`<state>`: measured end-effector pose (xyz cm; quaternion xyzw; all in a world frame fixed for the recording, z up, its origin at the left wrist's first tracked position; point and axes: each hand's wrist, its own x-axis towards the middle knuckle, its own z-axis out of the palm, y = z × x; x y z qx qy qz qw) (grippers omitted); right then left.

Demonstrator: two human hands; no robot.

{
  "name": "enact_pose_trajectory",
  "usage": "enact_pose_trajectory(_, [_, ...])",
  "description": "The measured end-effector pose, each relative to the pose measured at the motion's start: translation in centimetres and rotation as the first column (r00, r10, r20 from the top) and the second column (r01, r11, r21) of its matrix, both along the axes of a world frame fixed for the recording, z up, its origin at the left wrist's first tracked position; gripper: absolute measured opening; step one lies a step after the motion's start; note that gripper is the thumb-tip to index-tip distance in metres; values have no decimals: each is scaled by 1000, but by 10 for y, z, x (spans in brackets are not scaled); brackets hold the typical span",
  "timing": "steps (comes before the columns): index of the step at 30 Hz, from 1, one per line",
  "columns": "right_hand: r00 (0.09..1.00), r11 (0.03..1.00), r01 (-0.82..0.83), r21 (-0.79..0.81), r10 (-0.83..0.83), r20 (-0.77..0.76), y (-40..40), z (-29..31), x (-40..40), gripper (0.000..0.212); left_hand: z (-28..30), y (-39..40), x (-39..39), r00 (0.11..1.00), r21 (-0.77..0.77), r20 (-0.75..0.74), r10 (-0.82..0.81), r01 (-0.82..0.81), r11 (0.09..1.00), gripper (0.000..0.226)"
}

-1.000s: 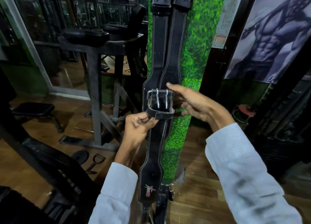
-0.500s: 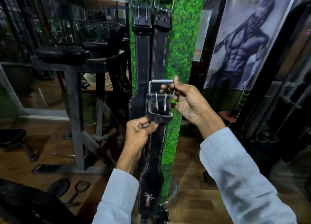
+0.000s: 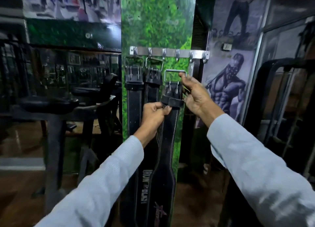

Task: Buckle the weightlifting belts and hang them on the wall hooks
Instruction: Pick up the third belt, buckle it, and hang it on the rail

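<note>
Belt: while I am holding it up, the black belt [image 3: 167, 124] is hanging with its long axis vertical, buckle [image 3: 174, 80] end pointing up, just below the hook rail [image 3: 170, 52].
Left hand: my left hand [image 3: 154, 113] is pinching the strap below the keeper loop.
Right hand: my right hand [image 3: 194, 93] is gripping the buckle's right side, fingers curled.
Hanging belts: two more belts [image 3: 134, 97] are hanging by their buckles from the left hooks, just beside mine.
Backing: a green grass panel [image 3: 156, 22] is carrying the rail.
</note>
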<state>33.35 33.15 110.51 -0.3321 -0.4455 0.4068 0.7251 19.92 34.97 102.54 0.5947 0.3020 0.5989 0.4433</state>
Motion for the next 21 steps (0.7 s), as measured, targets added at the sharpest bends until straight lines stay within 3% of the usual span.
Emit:
enact_pose_trajectory(4, [980, 988, 126, -92, -139, -144, 28, 40, 1, 35, 39, 36, 19, 995, 20, -89, 56, -54, 998, 15])
enact_pose_trajectory(8, [952, 970, 208, -129, -231, -201, 54, 71, -2, 38, 70, 66, 35, 975, 16, -126, 183, -183, 983, 48])
enact_pose_trajectory(12, [937, 954, 245, -170, -278, -210, 95, 91, 19, 63, 89, 83, 53, 944, 5, -166, 284, -287, 958, 40])
enact_pose_trajectory(16, [896, 913, 332, -239, -384, -223, 103, 88, 26, 39, 83, 94, 69, 928, -48, -214, 306, -323, 945, 48])
enact_pose_trajectory(19, [910, 922, 316, -223, -361, -205, 126, 71, 39, 57, 70, 110, 70, 913, -53, -259, 315, -339, 939, 50])
enact_pose_trajectory(21, [938, 939, 290, -187, -317, -137, 136, 68, 48, 47, 69, 119, 71, 907, -14, -256, 336, -351, 936, 52])
